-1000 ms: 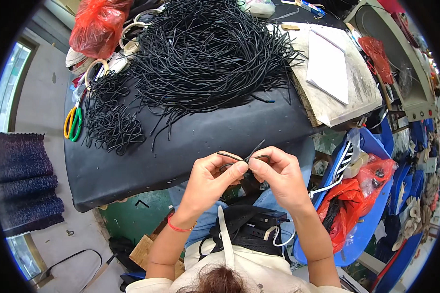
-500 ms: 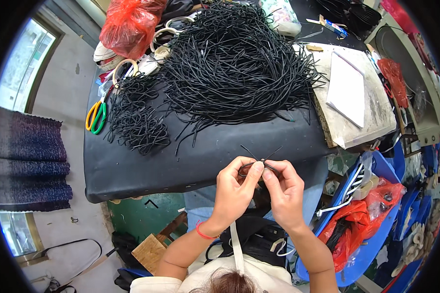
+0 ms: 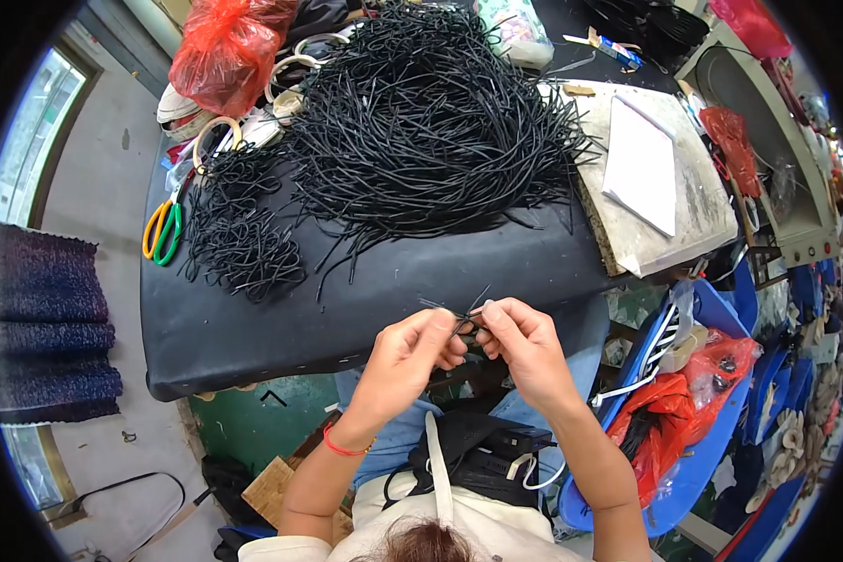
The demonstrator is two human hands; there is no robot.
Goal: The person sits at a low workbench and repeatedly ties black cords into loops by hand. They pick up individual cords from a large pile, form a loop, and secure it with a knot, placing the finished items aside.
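Observation:
A thin black cord (image 3: 465,319) is pinched between my two hands just beyond the near edge of the dark table (image 3: 253,337). Two of its ends stick up and cross above my fingertips. My left hand (image 3: 407,354) is closed on the cord with thumb and index finger; my right hand (image 3: 526,351) grips it close by, thumb against fingers. My fingers hide most of where the strands meet. Farther off lies a big heap of black cords (image 3: 431,150), with a smaller tangle of looped cords (image 3: 245,245) to its left.
Scissors (image 3: 165,229) with orange and green handles lie at the table's left edge. A red plastic bag (image 3: 229,61) sits behind them. On the right, white paper (image 3: 642,169) rests on a worn board (image 3: 701,220). Below stands a blue tub (image 3: 660,525) holding red bags.
Both hands have shifted slightly left and spread a little, the left one turning. The cord's round loop beside the left fingers no longer shows. The whole view has moved slightly.

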